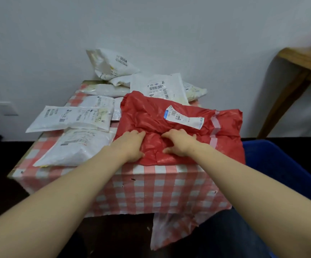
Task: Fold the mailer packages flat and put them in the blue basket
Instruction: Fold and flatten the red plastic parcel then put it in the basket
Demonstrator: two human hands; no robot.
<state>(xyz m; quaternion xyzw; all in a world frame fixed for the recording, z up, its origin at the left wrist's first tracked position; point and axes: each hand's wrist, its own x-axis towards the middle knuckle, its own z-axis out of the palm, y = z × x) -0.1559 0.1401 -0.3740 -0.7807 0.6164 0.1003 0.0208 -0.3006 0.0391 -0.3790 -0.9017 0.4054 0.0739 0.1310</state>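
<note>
A large crumpled red mailer (184, 127) with a white label lies on the right half of the small checked table (132, 187). Both of my hands rest on its near edge. My left hand (130, 144) presses and pinches the plastic at the near left. Beside it, my right hand (180, 142) bunches the plastic in its fingers. Several white mailers (72, 116) lie on the table's left and back. The blue basket (281, 170) stands on the floor to the right of the table, only partly in view.
More white mailers (112, 64) lean against the white wall behind the table. A wooden table (303, 64) stands at the far right. The floor around is dark. The red-and-white checked cloth hangs over the table's front.
</note>
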